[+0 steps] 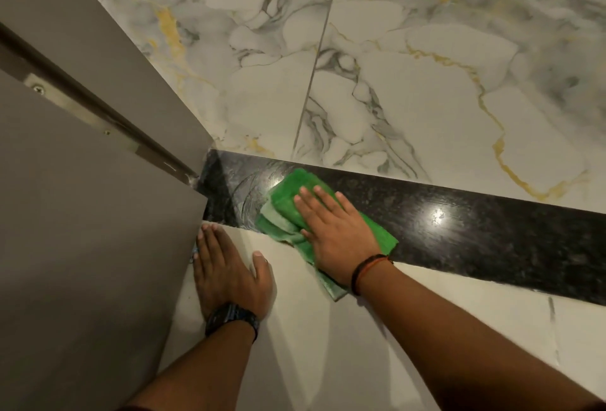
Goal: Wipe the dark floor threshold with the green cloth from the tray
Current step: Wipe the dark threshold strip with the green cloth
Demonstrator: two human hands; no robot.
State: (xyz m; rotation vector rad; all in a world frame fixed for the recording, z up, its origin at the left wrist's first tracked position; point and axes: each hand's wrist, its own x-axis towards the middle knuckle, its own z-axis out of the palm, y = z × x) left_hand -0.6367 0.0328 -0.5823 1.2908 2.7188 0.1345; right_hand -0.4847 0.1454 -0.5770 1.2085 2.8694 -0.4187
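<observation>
A dark speckled floor threshold (475, 227) runs from the door corner at centre left to the right edge. A folded green cloth (282, 204) lies across its left part, one end hanging over onto the pale tile. My right hand (334, 233) presses flat on the cloth, fingers pointing toward the door. Wet swirl marks show on the threshold left of the cloth. My left hand (226, 273) rests flat on the pale tile beside the door's lower edge, fingers spread, holding nothing. No tray is in view.
A grey door (82, 246) with a metal edge plate fills the left side. A grey wall panel (98, 49) stands behind it. Marble-patterned tiles (410, 82) lie beyond the threshold, and plain pale tiles (328, 345) lie on the near side.
</observation>
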